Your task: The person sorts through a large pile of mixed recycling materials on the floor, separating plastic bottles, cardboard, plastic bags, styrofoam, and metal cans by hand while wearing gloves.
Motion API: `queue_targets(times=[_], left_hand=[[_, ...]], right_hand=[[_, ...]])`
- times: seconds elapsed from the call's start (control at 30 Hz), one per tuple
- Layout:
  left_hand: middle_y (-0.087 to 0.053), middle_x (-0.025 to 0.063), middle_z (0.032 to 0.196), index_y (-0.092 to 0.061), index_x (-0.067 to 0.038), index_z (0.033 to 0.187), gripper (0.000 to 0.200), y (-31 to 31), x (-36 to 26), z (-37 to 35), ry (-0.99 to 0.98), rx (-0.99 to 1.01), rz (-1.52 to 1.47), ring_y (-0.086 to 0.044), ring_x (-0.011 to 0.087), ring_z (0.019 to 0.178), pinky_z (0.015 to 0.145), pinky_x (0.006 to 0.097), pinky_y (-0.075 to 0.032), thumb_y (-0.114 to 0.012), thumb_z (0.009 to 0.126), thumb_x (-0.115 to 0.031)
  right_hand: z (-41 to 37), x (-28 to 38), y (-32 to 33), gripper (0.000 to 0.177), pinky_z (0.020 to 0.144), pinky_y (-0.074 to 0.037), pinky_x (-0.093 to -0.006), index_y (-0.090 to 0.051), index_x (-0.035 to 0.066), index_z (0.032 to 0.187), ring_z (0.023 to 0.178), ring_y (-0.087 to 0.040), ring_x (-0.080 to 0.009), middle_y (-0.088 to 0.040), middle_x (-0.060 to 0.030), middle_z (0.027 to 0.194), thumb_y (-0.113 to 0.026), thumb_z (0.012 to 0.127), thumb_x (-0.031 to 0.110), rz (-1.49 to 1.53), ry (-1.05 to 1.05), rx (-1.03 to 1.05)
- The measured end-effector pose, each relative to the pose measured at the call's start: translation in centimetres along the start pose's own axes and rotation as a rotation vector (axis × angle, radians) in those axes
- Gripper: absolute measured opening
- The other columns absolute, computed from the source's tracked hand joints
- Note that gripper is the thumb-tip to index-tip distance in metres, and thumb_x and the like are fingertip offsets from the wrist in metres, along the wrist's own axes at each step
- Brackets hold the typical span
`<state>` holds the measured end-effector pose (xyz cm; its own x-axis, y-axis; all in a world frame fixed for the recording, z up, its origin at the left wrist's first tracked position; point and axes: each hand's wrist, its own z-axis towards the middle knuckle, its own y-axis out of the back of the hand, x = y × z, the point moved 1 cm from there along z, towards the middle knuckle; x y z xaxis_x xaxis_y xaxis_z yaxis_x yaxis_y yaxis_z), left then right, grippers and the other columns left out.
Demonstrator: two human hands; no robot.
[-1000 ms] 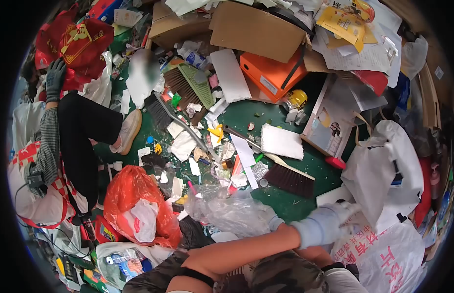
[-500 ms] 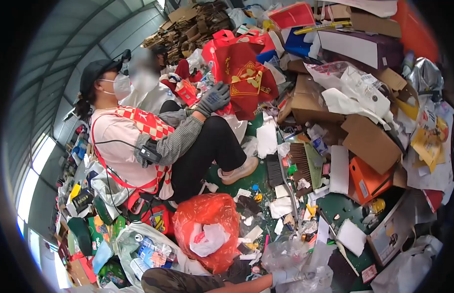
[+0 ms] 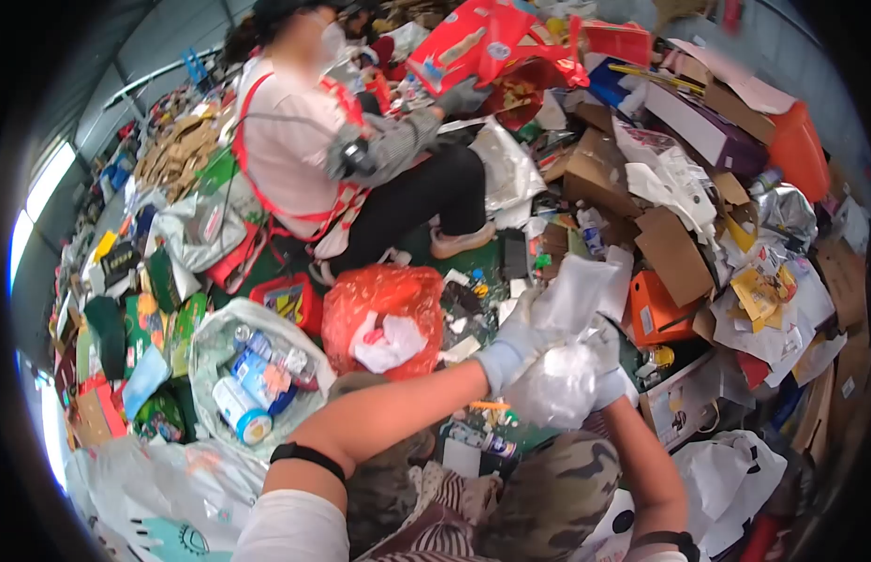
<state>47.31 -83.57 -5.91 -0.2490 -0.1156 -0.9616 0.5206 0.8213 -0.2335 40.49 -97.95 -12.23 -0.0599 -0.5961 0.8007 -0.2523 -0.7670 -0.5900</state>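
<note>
Left hand (image 3: 512, 348) and right hand (image 3: 608, 367) each have a closed grip on clear plastic (image 3: 559, 386) (its edges blurred).

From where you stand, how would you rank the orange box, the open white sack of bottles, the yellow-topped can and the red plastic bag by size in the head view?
Largest to smallest:
open white sack
red plastic bag
orange box
yellow-topped can

Narrow gap, apparently, between red bag (image 3: 384, 292) and co-worker's shoe (image 3: 462, 244).
</note>
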Motion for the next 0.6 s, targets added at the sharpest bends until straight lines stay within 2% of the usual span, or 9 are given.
queue_targets(times=[0.1,0.13,0.17,0.23,0.33,0.37,0.43,0.53,0.6], left_hand=[[-0.055,0.0121,0.114,-0.034,-0.005,0.133,0.083,2.5,3.9,0.9,-0.154,-0.118,0.111,-0.057,0.0199,0.101,0.082,0.0299,-0.05,-0.079,0.063,-0.001],[-0.055,0.013,0.112,-0.036,-0.004,0.132,0.079,2.8,1.9,-0.5,-0.074,-0.135,0.095,-0.056,0.0216,0.1,0.082,0.0309,-0.049,-0.079,0.066,-0.01],[-0.056,0.0138,0.111,-0.037,-0.004,0.131,0.076,3.0,-0.2,-1.9,0.006,-0.151,0.077,-0.055,0.0233,0.099,0.083,0.0319,-0.047,-0.079,0.068,-0.018],[-0.056,0.0153,0.109,-0.04,-0.005,0.129,0.075,2.1,2.0,1.7,-0.182,-0.344,0.107,-0.055,0.0249,0.097,0.084,0.0339,-0.046,-0.078,0.067,-0.019],[-0.058,0.0078,0.092,-0.051,-0.006,0.104,0.035,0.9,-2.2,2.6,-0.157,-0.326,-0.304,-0.055,0.017,0.083,0.073,0.0287,-0.045,-0.069,0.077,-0.017],[-0.058,0.0073,0.089,-0.053,-0.005,0.1,0.025,1.6,-1.8,3.7,-0.16,-0.367,-0.343,-0.055,0.0166,0.081,0.073,0.028,-0.045,-0.064,0.081,-0.017],[-0.059,0.0064,0.082,-0.057,-0.004,0.093,0.013,3.2,1.2,8.0,-0.175,-0.502,-0.297,-0.055,0.0158,0.076,0.072,0.0266,-0.044,-0.052,0.088,-0.015],[-0.059,0.0071,0.078,-0.058,-0.004,0.091,0.015,3.9,1.6,6.2,-0.122,-0.61,-0.109,-0.055,0.0176,0.074,0.07,0.0288,-0.045,-0.047,0.091,-0.014],[-0.06,0.0075,0.079,-0.059,-0.005,0.093,0.015,2.7,1.0,3.9,-0.129,-0.572,-0.245,-0.056,0.0194,0.074,0.068,0.0311,-0.046,-0.048,0.09,-0.015]], right_hand=[[-0.8,0.4,-0.3,0.066,0.09,-0.05,-0.0443,-0.064,0.001,0.099,0.091,-0.064,-0.0334,-0.066,-0.0171,0.097,-0.04,0.086,0.061,0.303,-0.481,0.076],[-1.3,1.4,-2.0,0.065,0.09,-0.05,-0.0445,-0.064,0.001,0.098,0.091,-0.064,-0.0333,-0.067,-0.0157,0.097,-0.04,0.087,0.06,0.261,-0.488,-0.002],[-0.6,1.0,-0.8,0.058,0.093,-0.047,-0.0425,-0.062,0.003,0.104,0.098,-0.061,-0.032,-0.064,-0.0146,0.104,-0.044,0.088,0.056,-0.148,-0.321,0.177],[0.9,0.2,1.5,0.049,0.1,-0.042,-0.0384,-0.056,0.006,0.116,0.112,-0.054,-0.0294,-0.059,-0.0123,0.116,-0.051,0.088,0.046,-1.146,0.166,0.293],[-1.1,5.3,1.5,0.066,0.105,-0.035,-0.0406,-0.034,0.011,0.141,0.129,-0.04,-0.0255,-0.045,-0.0091,0.137,-0.05,0.089,0.048,-0.152,-0.055,0.201],[-2.1,6.7,-5.1,0.068,0.103,-0.035,-0.0457,-0.031,0.013,0.143,0.128,-0.04,-0.0253,-0.046,-0.007,0.136,-0.047,0.09,0.051,-0.138,-0.09,-0.062],[-2.4,7.0,-6.4,0.069,0.111,-0.021,-0.0444,-0.027,0.022,0.145,0.14,-0.019,-0.0221,-0.022,-0.0032,0.152,-0.051,0.087,0.049,-0.063,-0.192,-0.062],[2.2,4.1,-1.7,0.068,0.11,-0.027,-0.0372,-0.027,0.017,0.145,0.134,-0.032,-0.0228,-0.034,-0.0053,0.147,-0.05,0.089,0.049,-0.531,-0.095,0.164],[-2.5,3.4,-15.0,0.063,0.108,-0.032,-0.0393,-0.035,0.01,0.142,0.126,-0.044,-0.0233,-0.046,-0.006,0.139,-0.047,0.092,0.047,-0.141,-0.318,-0.035]])
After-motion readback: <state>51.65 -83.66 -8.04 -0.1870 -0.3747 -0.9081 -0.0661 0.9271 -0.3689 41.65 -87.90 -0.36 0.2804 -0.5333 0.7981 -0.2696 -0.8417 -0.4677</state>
